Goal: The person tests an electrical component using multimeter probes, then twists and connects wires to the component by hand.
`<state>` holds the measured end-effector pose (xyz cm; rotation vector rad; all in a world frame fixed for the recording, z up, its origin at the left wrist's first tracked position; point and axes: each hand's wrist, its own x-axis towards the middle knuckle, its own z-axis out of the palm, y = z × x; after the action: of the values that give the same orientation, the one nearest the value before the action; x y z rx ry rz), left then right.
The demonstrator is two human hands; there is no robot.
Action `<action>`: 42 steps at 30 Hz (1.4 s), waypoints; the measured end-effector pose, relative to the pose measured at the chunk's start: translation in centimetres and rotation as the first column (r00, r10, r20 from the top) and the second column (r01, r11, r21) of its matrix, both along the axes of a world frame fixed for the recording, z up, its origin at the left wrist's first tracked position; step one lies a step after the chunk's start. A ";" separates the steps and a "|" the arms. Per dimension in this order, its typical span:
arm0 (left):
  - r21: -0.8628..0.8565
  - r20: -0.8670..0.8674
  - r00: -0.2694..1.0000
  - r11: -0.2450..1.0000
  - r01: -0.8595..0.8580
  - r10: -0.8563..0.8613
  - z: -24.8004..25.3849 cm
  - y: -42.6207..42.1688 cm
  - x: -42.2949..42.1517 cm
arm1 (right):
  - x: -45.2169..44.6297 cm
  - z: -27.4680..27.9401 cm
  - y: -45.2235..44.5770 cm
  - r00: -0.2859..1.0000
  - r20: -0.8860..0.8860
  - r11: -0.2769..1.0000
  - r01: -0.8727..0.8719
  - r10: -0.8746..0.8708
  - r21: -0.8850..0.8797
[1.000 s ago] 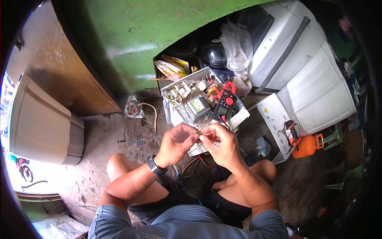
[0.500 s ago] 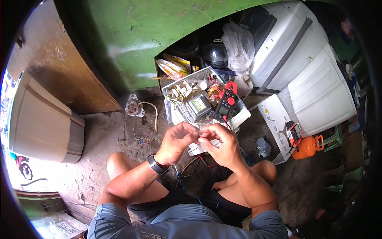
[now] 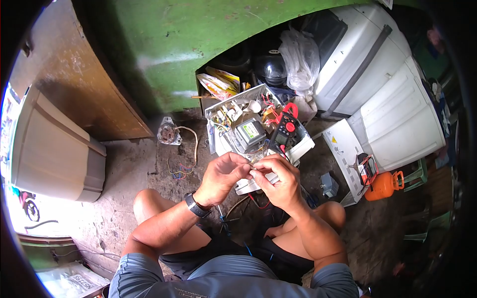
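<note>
My left hand (image 3: 222,178) and my right hand (image 3: 276,180) meet fingertip to fingertip in the middle of the view. Both pinch something very small between them, too tiny to name. Just beyond the fingers sits an opened white metal appliance case (image 3: 302,147), full of wiring. Inside it is a grey boxed part (image 3: 250,133) with a green and white label. A red and black clamp meter (image 3: 285,130) leans at the case's right side, and a red probe lead lies below the hands.
A motor (image 3: 168,134) with a pale cable lies on the floor at left. On the right are a small grey box (image 3: 328,185), a white panel (image 3: 343,149) and an orange gas canister (image 3: 383,186). Behind the case hangs a clear plastic bag (image 3: 300,62).
My hands stay pinched together, with the right fingers shifted very slightly to the right. The surroundings moved a few pixels as the head turned slightly.
</note>
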<state>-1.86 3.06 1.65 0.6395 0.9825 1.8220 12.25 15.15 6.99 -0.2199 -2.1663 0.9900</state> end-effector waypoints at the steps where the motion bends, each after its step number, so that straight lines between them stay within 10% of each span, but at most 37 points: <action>1: 0.001 0.000 1.000 1.000 -0.001 0.001 0.0 0.0 0.0 | 0.0 0.0 -0.1 1.000 0.002 0.999 0.030 -0.030 -0.031; 13: 0.000 -0.007 1.000 1.000 -0.006 0.006 -0.4 0.1 0.2 | 0.0 -0.2 -0.4 0.998 -0.022 0.940 0.065 -0.061 0.336; 36: 0.124 -0.595 0.795 0.991 -0.053 0.117 -0.4 0.1 -0.1 | 0.6 -0.2 0.4 0.997 0.081 0.999 0.006 -0.002 -0.051; 42: 0.134 -0.431 0.902 0.991 0.030 0.031 -0.6 0.2 -0.2 | 0.4 -0.1 1.2 0.998 0.040 0.984 -0.052 0.046 0.172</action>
<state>-2.09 3.25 1.03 1.1666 1.1469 1.7954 12.68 16.38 6.91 -0.1026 -2.2855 0.8247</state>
